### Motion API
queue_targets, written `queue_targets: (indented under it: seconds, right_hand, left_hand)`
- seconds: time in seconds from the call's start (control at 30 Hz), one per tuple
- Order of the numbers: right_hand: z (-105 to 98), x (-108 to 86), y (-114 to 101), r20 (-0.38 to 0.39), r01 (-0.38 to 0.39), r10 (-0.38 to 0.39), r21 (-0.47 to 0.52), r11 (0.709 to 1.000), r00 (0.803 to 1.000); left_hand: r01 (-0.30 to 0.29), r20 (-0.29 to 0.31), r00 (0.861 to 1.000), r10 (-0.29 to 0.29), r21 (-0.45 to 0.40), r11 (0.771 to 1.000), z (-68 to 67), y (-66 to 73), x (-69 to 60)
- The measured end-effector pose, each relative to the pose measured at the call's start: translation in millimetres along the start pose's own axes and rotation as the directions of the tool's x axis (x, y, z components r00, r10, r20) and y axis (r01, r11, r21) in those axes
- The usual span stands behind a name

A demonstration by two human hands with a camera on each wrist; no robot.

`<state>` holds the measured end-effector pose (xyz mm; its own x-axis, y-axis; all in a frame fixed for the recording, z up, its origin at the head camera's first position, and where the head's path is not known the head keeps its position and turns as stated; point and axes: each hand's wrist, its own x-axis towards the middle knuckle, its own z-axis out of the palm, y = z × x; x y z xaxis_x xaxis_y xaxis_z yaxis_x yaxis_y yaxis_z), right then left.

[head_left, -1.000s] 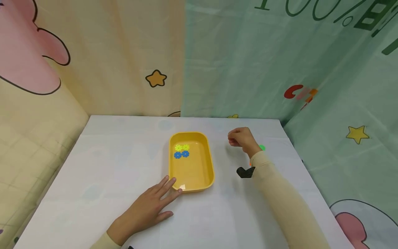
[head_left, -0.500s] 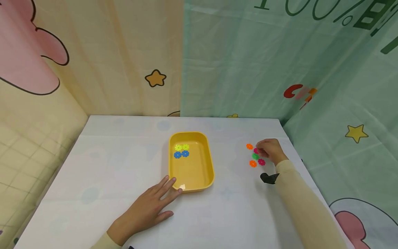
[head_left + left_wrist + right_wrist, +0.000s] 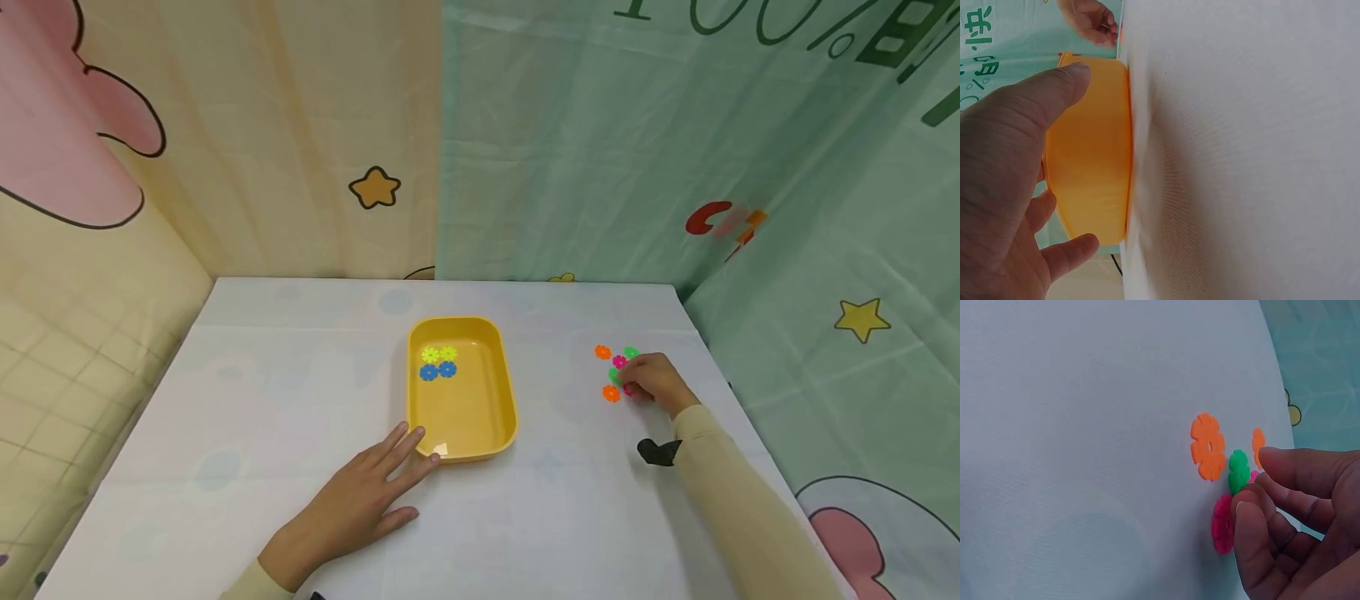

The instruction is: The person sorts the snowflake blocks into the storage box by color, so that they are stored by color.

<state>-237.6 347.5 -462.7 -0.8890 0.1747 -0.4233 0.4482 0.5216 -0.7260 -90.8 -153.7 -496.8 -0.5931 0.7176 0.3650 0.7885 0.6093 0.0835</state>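
Note:
A yellow tray (image 3: 461,421) holds two yellow-green flower pieces (image 3: 439,355) and two blue flower pieces (image 3: 438,371). My left hand (image 3: 356,504) touches its near left corner with spread fingers; the left wrist view shows thumb and fingers at the tray's outer wall (image 3: 1094,150). My right hand (image 3: 656,383) is low over the loose pieces, fingers bent, thumb and index fingertip apart. Around it lie orange pieces (image 3: 611,392), pink pieces (image 3: 618,362) and green pieces (image 3: 631,353). In the right wrist view, its fingertips are beside a green piece (image 3: 1239,472) and a pink piece (image 3: 1222,524), partly covering them.
A white cloth covers the table (image 3: 285,375). Printed curtains (image 3: 562,167) stand behind the table and at both sides. A black strap end (image 3: 658,452) sticks out from the right sleeve.
From beyond the tray's right side, my right hand has moved right to the loose pieces, then slightly nearer, uncovering the far green piece. The left hand and tray have stayed put.

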Motion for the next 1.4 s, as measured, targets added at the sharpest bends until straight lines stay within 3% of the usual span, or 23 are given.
queue_targets:
  seconds: [0.27, 1.07, 1.4]
  right_hand:
    - [11, -3.8, -3, 0.016, 0.036, -0.034, -0.124, 0.992, 0.999]
    - [20, -15.9, -9, 0.045, 0.061, -0.051, -0.246, 0.967, 0.998]
    - [25, -15.0, -8, 0.053, 0.1, -0.087, -0.373, 0.922, 0.995]
  left_hand:
    - [0.011, 0.01, 1.0, -0.011, -0.005, 1.0, 0.4, 0.2, 0.4]
    - [0.004, 0.022, 1.0, -0.004, -0.002, 1.0, -1.0, -0.1, 0.4]
    - [0.0, 0.006, 1.0, 0.0, -0.011, 1.0, 0.2, -0.5, -0.3]
